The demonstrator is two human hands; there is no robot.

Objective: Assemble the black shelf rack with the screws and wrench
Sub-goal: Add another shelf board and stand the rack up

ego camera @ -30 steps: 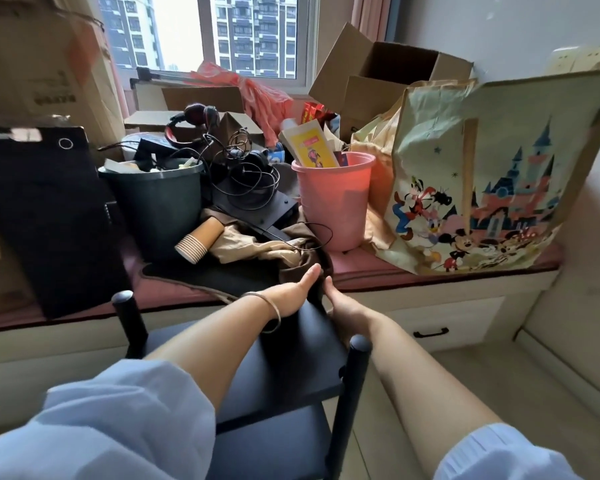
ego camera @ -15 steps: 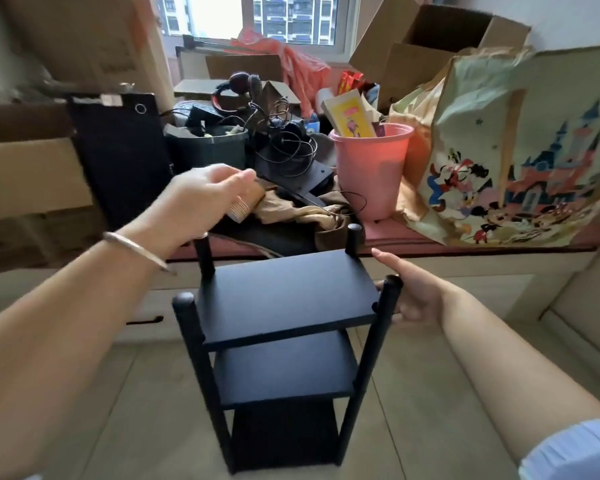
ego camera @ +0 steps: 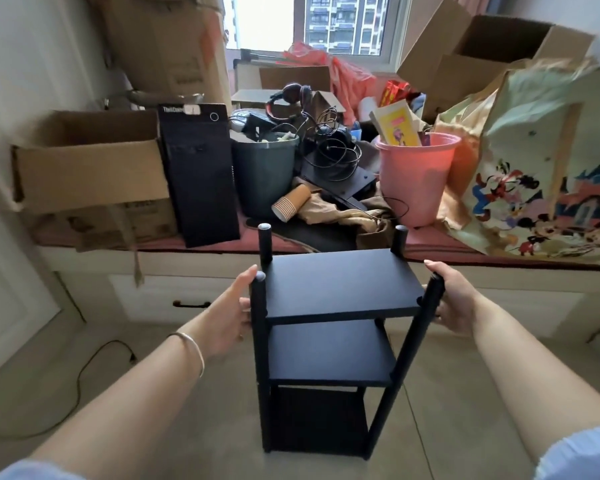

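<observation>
The black shelf rack [ego camera: 340, 285] stands upright on the floor in front of me, with three shelves between four round posts. My left hand [ego camera: 231, 313] holds the near left post just below its cap, thumb up beside the top. At the near right post my right hand [ego camera: 456, 299] grips at the same height, its fingers partly hidden behind the post. A bracelet sits on my left wrist. No screws or wrench are in view.
Behind the rack runs a cluttered window bench [ego camera: 499, 261] with a pink bucket [ego camera: 414, 174], a dark bin [ego camera: 264, 171], a black computer case [ego camera: 200, 174], cardboard boxes [ego camera: 87, 168], a cartoon bag [ego camera: 548, 188] and tangled cables. A cable [ego camera: 84, 368] lies on the floor at left.
My left hand came down from the far left post to the near left post. My right hand closed in on the near right post. The view pulled back and shows the whole rack.
</observation>
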